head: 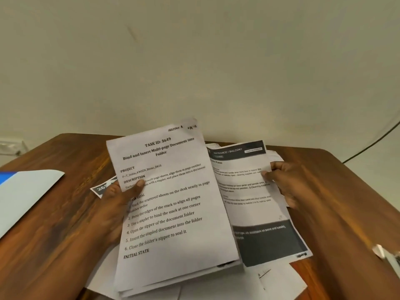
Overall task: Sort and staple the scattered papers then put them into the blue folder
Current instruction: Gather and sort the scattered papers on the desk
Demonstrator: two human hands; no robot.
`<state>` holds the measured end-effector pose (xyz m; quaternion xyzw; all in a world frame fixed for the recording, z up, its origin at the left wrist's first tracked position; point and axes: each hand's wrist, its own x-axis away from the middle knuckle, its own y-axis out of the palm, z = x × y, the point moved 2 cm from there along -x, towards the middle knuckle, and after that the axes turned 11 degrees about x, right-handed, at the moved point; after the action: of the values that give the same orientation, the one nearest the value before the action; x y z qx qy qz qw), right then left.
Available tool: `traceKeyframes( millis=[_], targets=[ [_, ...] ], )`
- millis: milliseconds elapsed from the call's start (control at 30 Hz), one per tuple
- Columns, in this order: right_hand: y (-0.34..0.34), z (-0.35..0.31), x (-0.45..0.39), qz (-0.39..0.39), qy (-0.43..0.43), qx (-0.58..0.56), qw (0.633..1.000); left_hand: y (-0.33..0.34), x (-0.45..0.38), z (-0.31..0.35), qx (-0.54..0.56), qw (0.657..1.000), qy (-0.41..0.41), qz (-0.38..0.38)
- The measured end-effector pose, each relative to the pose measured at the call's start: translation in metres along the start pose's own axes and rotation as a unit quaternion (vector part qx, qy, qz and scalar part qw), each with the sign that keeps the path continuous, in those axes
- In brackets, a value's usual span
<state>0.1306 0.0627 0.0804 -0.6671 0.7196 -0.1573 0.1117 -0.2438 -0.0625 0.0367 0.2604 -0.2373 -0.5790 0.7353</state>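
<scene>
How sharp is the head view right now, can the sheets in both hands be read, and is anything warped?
Head view: top sheet in the left hand has legible headings; the sheet in the right hand is softer, its small print unreadable; that hand is motion-blurred; wide-angle bends the table edges; lighting is even, without glare.

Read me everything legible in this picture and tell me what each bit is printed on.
Top sheet, held by the left hand: "TASK ID: 3649"
"Bind and Insert Multi-page Document into Folder"
"PROJECT"
"DESCRIPTION"
"5. Insert the stapled document into the folder"
"INITIAL STATE"
Dark-banded sheet, held by the right hand: "ENTRANCE / BALCONY"; body text too blurred.
Black tag behind the left hand: "26", rest hidden.
</scene>
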Motion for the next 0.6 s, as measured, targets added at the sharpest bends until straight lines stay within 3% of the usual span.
traceKeyframes(
  millis=[167, 600],
  targets=[
    [0.007, -0.004, 0.005, -0.002, -0.021, -0.019, 1.0, 0.004, 0.0, 0.001, 0.036, 0.999, -0.005, -0.009],
    [0.036, -0.043, 0.04, -0.084, -0.023, -0.131, 0.987, 0.008, 0.002, -0.011, -0.026, 0.999, -0.016, -0.016]
  ],
)
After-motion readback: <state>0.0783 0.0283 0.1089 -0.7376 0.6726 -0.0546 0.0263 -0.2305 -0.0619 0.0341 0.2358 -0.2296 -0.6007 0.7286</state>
